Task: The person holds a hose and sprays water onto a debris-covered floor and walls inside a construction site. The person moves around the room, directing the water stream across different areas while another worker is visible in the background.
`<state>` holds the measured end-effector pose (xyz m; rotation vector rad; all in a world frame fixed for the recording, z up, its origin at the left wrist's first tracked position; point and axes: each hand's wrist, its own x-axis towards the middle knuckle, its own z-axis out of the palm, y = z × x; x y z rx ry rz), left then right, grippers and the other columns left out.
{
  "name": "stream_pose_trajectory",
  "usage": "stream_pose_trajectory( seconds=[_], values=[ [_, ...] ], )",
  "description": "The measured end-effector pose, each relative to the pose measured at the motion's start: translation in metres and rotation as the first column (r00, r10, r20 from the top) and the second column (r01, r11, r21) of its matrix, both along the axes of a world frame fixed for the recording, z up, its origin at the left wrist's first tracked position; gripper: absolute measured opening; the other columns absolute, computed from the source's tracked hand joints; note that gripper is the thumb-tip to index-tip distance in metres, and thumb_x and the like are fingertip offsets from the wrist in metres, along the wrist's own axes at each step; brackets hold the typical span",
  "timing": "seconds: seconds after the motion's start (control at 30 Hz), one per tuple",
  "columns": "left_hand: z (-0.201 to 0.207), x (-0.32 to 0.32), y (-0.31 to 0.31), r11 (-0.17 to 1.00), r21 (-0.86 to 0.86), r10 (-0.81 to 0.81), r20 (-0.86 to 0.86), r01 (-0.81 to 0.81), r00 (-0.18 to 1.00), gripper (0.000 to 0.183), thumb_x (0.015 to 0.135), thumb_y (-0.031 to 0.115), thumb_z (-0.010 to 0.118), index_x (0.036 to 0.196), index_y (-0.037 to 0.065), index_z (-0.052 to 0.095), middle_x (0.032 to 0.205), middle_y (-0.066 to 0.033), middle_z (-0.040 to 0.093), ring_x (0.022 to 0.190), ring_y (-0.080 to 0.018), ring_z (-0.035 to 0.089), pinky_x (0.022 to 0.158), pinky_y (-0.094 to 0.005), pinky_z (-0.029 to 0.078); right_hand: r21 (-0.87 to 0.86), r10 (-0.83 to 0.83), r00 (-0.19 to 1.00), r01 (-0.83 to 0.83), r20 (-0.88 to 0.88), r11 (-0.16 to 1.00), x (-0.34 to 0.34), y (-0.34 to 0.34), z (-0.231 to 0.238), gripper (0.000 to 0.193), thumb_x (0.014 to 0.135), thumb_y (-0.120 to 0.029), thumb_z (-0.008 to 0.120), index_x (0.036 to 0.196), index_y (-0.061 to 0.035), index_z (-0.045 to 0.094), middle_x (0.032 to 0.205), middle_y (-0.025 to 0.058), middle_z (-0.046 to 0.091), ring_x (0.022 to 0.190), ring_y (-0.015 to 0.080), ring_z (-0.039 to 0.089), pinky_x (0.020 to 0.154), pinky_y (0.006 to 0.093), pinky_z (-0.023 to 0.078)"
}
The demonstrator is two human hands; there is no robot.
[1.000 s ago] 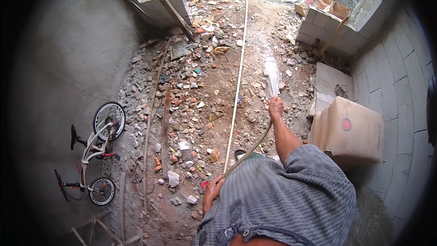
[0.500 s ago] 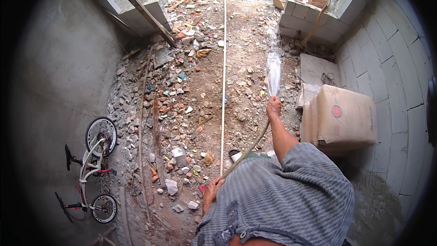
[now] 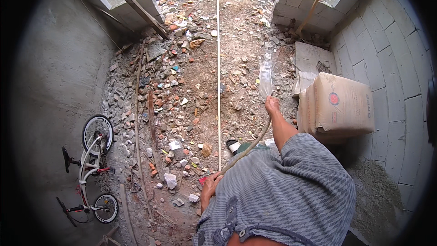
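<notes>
My right hand (image 3: 272, 105) is closed round the end of a tan hose (image 3: 256, 147), its arm stretched forward. A fan of water (image 3: 266, 75) leaves the hose's mouth and falls on the rubble ground (image 3: 239, 91) ahead. From there the hose bends back along my front to my left hand (image 3: 210, 186), which is closed on it near my waist. A long thin white pole (image 3: 218, 82) lies straight along the ground, its near end close to my left hand. Below the hose, part of a shoe (image 3: 233, 146) shows.
At the left wall is a white bicycle (image 3: 88, 168). Broken bricks and stones (image 3: 175, 91) cover the ground, with wooden strips (image 3: 154, 136) among them. Stacked paper sacks (image 3: 339, 107) stand at right by the block wall (image 3: 387, 73). A wooden beam (image 3: 132, 7) leans at far left.
The view has shifted slightly, so the ground and sacks sit a little higher and more to the left. The water spray looks shorter and thinner. Both hands keep their hold on the hose.
</notes>
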<state>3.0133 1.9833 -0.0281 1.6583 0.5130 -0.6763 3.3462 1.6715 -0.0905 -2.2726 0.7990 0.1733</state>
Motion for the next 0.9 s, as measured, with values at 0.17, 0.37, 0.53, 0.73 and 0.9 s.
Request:
stream_pose_trajectory(
  seconds=[0.17, 0.37, 0.53, 0.73, 0.9],
  values=[
    [-0.004, -0.009, 0.004, 1.000, 0.019, 0.001, -0.027, 0.000, 1.000, 0.035, 0.086, 0.027, 0.055, 0.114, 0.005, 0.056, 0.100, -0.0152, 0.062, 0.093, -0.0214, 0.059, 0.081, -0.0296, 0.043, 0.022, 0.043, 0.997, -0.045, 0.062, 0.999, -0.002, 0.018, 0.019, 0.055, 0.085, -0.042, 0.031, 0.088, 0.0031, 0.062, 0.090, 0.0270, 0.060, 0.088, 0.0408, 0.058, 0.079, 0.0451, 0.044],
    [-0.005, -0.015, 0.005, 0.993, -0.077, 0.090, -0.034, -0.092, 0.995, 0.034, 0.086, 0.024, 0.056, 0.113, 0.003, 0.056, 0.100, -0.0143, 0.063, 0.092, -0.0185, 0.059, 0.080, -0.0277, 0.043, 0.107, 0.109, 0.985, -0.124, 0.131, 0.987, 0.008, 0.042, 0.044, 0.053, 0.086, -0.043, 0.033, 0.087, 0.0012, 0.062, 0.083, 0.0258, 0.060, 0.080, 0.0394, 0.059, 0.073, 0.0447, 0.044],
    [-0.004, -0.019, 0.007, 0.992, -0.070, 0.104, -0.022, -0.105, 0.994, 0.036, 0.086, 0.025, 0.056, 0.113, 0.003, 0.056, 0.098, -0.0137, 0.063, 0.090, -0.0172, 0.059, 0.078, -0.0275, 0.044, 0.092, 0.080, 0.992, -0.090, 0.100, 0.992, 0.009, 0.040, 0.025, 0.051, 0.085, -0.041, 0.032, 0.089, 0.0006, 0.062, 0.088, 0.0258, 0.060, 0.086, 0.0388, 0.059, 0.076, 0.0445, 0.044],
    [-0.003, -0.021, 0.010, 0.993, -0.084, 0.078, -0.049, -0.082, 0.996, 0.035, 0.086, 0.025, 0.055, 0.113, 0.004, 0.056, 0.096, -0.0133, 0.063, 0.086, -0.0169, 0.059, 0.075, -0.0283, 0.044, -0.016, 0.006, 0.989, -0.009, -0.147, 1.000, -0.017, 0.012, 0.001, 0.054, 0.084, -0.042, 0.033, 0.098, 0.0009, 0.061, 0.099, 0.0260, 0.059, 0.096, 0.0385, 0.057, 0.085, 0.0446, 0.043],
    [-0.001, -0.014, 0.008, 1.000, -0.020, 0.001, -0.057, -0.002, 0.998, 0.034, 0.087, 0.025, 0.053, 0.114, 0.004, 0.055, 0.097, -0.0136, 0.063, 0.086, -0.0175, 0.059, 0.075, -0.0292, 0.044, -0.021, -0.104, 0.992, 0.103, -0.077, 0.994, -0.026, -0.004, 0.006, 0.055, 0.084, -0.043, 0.033, 0.099, 0.0029, 0.060, 0.102, 0.0265, 0.058, 0.099, 0.0391, 0.055, 0.087, 0.0444, 0.042]
  ],
)
